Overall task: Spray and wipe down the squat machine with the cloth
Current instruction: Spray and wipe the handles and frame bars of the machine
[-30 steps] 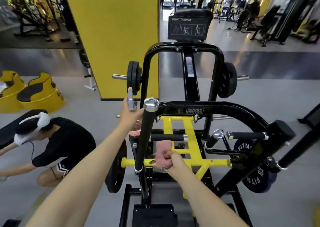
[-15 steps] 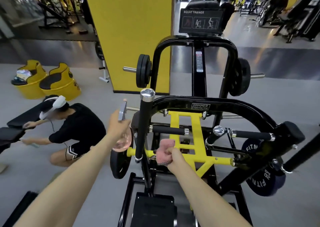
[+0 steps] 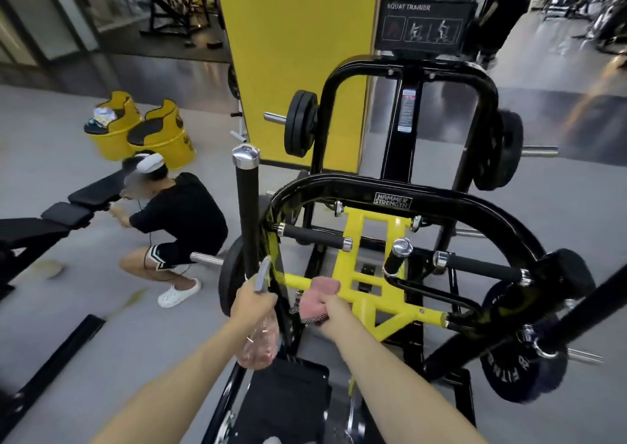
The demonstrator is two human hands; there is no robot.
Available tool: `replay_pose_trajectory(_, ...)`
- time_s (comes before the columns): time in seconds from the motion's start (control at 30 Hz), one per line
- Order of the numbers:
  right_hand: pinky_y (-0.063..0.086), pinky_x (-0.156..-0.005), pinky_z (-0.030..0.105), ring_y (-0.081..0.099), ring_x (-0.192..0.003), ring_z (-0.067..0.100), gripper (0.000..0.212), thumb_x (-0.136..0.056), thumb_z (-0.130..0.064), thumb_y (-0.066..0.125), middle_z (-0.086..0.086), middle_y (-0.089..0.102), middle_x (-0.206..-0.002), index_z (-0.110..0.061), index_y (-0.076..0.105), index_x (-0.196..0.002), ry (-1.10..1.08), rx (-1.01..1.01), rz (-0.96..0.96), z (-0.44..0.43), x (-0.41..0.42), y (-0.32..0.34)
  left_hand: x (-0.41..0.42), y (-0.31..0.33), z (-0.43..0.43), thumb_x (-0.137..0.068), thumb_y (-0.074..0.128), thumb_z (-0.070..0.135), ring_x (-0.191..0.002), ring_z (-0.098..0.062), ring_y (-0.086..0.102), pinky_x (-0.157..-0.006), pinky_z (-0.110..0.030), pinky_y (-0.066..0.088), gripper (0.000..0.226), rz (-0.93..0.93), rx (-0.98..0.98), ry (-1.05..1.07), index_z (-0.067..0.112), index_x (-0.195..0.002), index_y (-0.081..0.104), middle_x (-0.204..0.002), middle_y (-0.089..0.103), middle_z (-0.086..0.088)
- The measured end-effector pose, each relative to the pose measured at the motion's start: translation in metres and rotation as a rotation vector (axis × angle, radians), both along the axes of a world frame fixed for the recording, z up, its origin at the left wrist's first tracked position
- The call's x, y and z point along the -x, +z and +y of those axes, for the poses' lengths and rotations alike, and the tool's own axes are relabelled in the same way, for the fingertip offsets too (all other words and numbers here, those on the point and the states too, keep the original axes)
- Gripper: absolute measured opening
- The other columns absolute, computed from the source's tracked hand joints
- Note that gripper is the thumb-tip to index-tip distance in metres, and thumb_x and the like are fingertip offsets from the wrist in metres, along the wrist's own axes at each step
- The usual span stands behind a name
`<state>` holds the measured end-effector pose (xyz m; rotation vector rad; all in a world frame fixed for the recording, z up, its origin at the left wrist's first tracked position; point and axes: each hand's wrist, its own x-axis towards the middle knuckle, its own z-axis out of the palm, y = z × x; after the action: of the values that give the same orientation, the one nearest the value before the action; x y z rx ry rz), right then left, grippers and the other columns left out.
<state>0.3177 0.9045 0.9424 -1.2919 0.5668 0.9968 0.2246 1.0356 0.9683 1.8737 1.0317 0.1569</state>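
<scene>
**Cloth on the yellow crossbar, bottle held beside it**

Head view: the squat machine (image 3: 390, 189) fills the centre and right of the frame, a black tubular frame with a yellow inner frame (image 3: 356, 260) and a "Squat Trainer" placard (image 3: 424, 26) at the upper right. In the lower centre the right hand (image 3: 334, 308) has its fingers curled tight round a pink cloth (image 3: 320, 292), which is pressed onto the left end of the yellow crossbar. Just to its left, the left hand (image 3: 252, 302) is clamped round the neck of a clear pinkish spray bottle (image 3: 259, 345). The bottle's grey head sticks up above the fist and its body hangs below. It sits close beside the black upright handle (image 3: 247, 212).

The step in hand looks like wiping the crossbar. To do it well, the cloth should wrap the tube so the underside gets cleaned too, and run in long strokes toward the right end rather than dabbing. The nozzle should point at the bar, not at the floor or the foam grips, before any squeeze. The bottle should stay clear of the upright handle so that it does not knock it.

At the left of the frame a person (image 3: 176, 216) crouches by a black bench (image 3: 51, 219), with yellow drum seats (image 3: 159, 138) behind. Spray is best aimed away from them.
</scene>
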Motion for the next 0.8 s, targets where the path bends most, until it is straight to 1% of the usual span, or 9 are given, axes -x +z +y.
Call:
replay_pose_trajectory(0.07, 0.044, -0.081, 0.041, 0.056, -0.081, 0.026, 0.008, -0.098, -0.012, 0.045, 0.012, 0.058, -0.092, -0.008, 0.051, -0.102, 0.009, -0.027, 0.047, -0.015, -0.002, 0.001, -0.018, 0.014, -0.025, -0.066, 0.053, 0.003, -0.053, -0.017, 0.042, -0.052, -0.027, 0.038, 0.046, -0.047, 0.039, -0.037, 0.038, -0.095, 0.056, -0.058, 0.043, 0.001)
replay_pose_trajectory(0.13, 0.045, -0.088, 0.046, 0.058, -0.087, 0.030, 0.010, -0.099, -0.018, 0.044, 0.014, 0.058, -0.093, -0.010, 0.050, -0.097, 0.069, -0.023, 0.068, -0.023, -0.005, 0.000, -0.036, 0.023, -0.041, -0.060, 0.053, 0.010, -0.058, -0.019, 0.041, -0.056, -0.028, 0.036, 0.036, -0.081, 0.059, -0.070, 0.035, -0.087, 0.052, -0.062, 0.043, 0.000)
replay_pose_trajectory(0.33, 0.053, -0.083, 0.058, 0.065, -0.102, 0.034, 0.036, -0.091, -0.037, 0.050, 0.013, 0.069, -0.111, -0.015, 0.064, -0.115, 0.276, -0.025, 0.029, -0.040, -0.020, -0.006, -0.080, 0.031, -0.069, -0.072, 0.067, 0.013, -0.062, -0.017, 0.047, -0.058, -0.028, 0.038, 0.026, 0.058, 0.050, -0.263, 0.020, -0.077, 0.042, -0.070, 0.046, 0.000)
replay_pose_trajectory(0.47, 0.055, -0.073, 0.059, 0.067, -0.098, 0.032, 0.038, -0.086, -0.039, 0.052, 0.010, 0.071, -0.107, -0.017, 0.065, -0.114, 0.308, -0.034, 0.011, -0.040, -0.028, -0.004, -0.096, 0.023, -0.057, -0.075, 0.073, 0.017, -0.055, -0.011, 0.039, -0.053, -0.021, 0.035, 0.045, 0.055, 0.169, -0.371, 0.008, -0.116, 0.056, -0.064, 0.037, 0.004)
replay_pose_trajectory(0.53, 0.056, -0.072, 0.057, 0.066, -0.098, 0.032, 0.037, -0.088, -0.040, 0.050, 0.011, 0.069, -0.109, -0.016, 0.064, -0.113, 0.298, -0.041, 0.025, -0.036, -0.026, 0.000, -0.101, 0.020, -0.048, -0.078, 0.073, 0.018, -0.053, -0.010, 0.041, -0.054, -0.024, 0.035, 0.062, 0.084, 0.239, -0.431, -0.003, -0.127, 0.042, -0.057, 0.042, 0.007)
replay_pose_trajectory(0.57, 0.057, -0.071, 0.054, 0.066, -0.098, 0.031, 0.035, -0.091, -0.040, 0.049, 0.010, 0.069, -0.108, -0.016, 0.064, -0.111, 0.305, -0.048, 0.024, -0.035, -0.026, 0.003, -0.104, 0.022, -0.045, -0.076, 0.075, 0.022, -0.056, -0.010, 0.047, -0.059, -0.028, 0.041, 0.066, 0.116, 0.275, -0.462, -0.011, -0.120, 0.037, -0.059, 0.051, 0.006)
replay_pose_trajectory(0.63, 0.056, -0.071, 0.052, 0.064, -0.095, 0.030, 0.029, -0.096, -0.037, 0.047, 0.009, 0.068, -0.101, -0.016, 0.064, -0.103, 0.329, -0.037, 0.021, -0.035, -0.028, 0.006, -0.108, 0.025, -0.042, -0.064, 0.082, 0.027, -0.065, -0.015, 0.059, -0.070, -0.040, 0.051, 0.049, 0.187, 0.337, -0.508, -0.001, -0.099, 0.062, -0.071, 0.061, -0.002)
replay_pose_trajectory(0.7, 0.054, -0.073, 0.053, 0.063, -0.094, 0.031, 0.023, -0.098, -0.033, 0.047, 0.008, 0.066, -0.093, -0.015, 0.062, -0.097, 0.342, -0.008, 0.014, -0.033, -0.031, 0.008, -0.113, 0.027, -0.042, -0.067, 0.079, 0.015, -0.067, -0.016, 0.059, -0.064, -0.032, 0.050, 0.031, 0.215, 0.317, -0.468, 0.009, -0.093, 0.064, -0.077, 0.060, -0.004)
replay_pose_trajectory(0.8, 0.055, -0.079, 0.049, 0.063, -0.095, 0.029, 0.022, -0.094, -0.029, 0.048, 0.009, 0.067, -0.094, -0.013, 0.062, -0.100, 0.377, 0.076, -0.003, -0.027, -0.040, 0.011, -0.122, 0.017, -0.042, -0.076, 0.056, -0.003, -0.061, -0.015, 0.045, -0.044, -0.017, 0.037, 0.043, 0.182, 0.211, -0.397, -0.010, -0.119, 0.053, -0.072, 0.049, -0.002)
